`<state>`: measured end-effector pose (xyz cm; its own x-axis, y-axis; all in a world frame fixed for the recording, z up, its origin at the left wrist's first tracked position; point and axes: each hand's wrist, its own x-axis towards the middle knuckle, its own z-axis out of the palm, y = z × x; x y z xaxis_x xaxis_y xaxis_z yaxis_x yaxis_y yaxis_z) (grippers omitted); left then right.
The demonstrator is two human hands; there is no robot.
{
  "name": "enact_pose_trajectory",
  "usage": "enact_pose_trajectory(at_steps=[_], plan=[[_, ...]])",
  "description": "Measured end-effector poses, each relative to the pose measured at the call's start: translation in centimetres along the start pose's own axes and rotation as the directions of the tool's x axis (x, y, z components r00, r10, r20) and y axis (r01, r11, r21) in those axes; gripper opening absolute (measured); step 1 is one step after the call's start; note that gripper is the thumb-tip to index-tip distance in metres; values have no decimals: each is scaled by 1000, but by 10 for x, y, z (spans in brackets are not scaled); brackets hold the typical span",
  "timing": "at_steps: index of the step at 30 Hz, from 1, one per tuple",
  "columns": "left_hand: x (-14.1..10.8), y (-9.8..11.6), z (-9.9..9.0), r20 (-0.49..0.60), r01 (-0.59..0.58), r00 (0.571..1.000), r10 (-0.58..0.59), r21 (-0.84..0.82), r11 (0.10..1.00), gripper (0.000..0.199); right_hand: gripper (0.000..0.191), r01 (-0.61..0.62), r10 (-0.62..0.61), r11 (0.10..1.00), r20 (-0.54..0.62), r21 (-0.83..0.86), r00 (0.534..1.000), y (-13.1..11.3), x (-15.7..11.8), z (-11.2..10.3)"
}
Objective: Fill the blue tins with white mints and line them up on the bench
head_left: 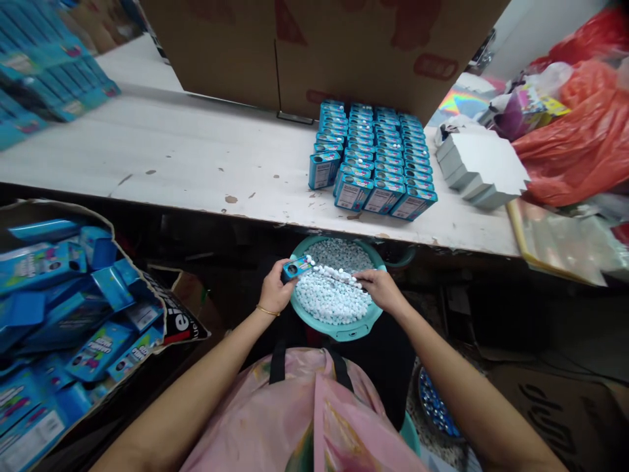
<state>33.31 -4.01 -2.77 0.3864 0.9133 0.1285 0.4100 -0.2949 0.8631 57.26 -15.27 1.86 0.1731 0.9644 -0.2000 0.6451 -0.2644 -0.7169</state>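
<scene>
My left hand (276, 290) – fingers clamped on a small blue box (297, 267), at ten o'clock on the teal basin (351, 334). My right hand (386, 290), three o'clock – fingers closed round a narrow scoop (359, 284) bearing white pellets (338, 274).

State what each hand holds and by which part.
Left grip: small blue rectangular printed box, held at its left end. Right grip: slim implement carrying round white pellets, held by its right end; its shape is unclear.

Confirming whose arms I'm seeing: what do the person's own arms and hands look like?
The left hand and right hand are ungloved, with no sleeves visible on either forearm. A thin gold-coloured bangle circles the left wrist; the right wrist shows none.
</scene>
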Motion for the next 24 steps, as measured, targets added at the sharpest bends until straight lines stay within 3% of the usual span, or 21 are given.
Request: enact_pose_trajectory(at_steps=[3,7,10,14,19,24], plan=[[-1,6,12,77,-49,996,45,51,997,42,33,72,-62,965,48,-252,997,-37,-6,-25],[-4,13,26,137,-114,985,102,84,990,44,33,67,29,767,139,-638,990,-81,-8,-36],[-6,14,30,161,-138,979,122,90,986,44,32,95,38,656,158,-749,987,-103,-8,-33],[-8,13,30,168,-145,977,128,90,985,44,30,135,-12,603,160,-786,987,-121,-10,-30],[-9,13,22,142,-149,981,134,95,984,44,28,98,0,591,121,-800,993,-122,-19,-44],[-9,14,4,211,-289,942,260,119,950,52,33,-89,125,610,-15,-787,992,-79,-33,-66]])
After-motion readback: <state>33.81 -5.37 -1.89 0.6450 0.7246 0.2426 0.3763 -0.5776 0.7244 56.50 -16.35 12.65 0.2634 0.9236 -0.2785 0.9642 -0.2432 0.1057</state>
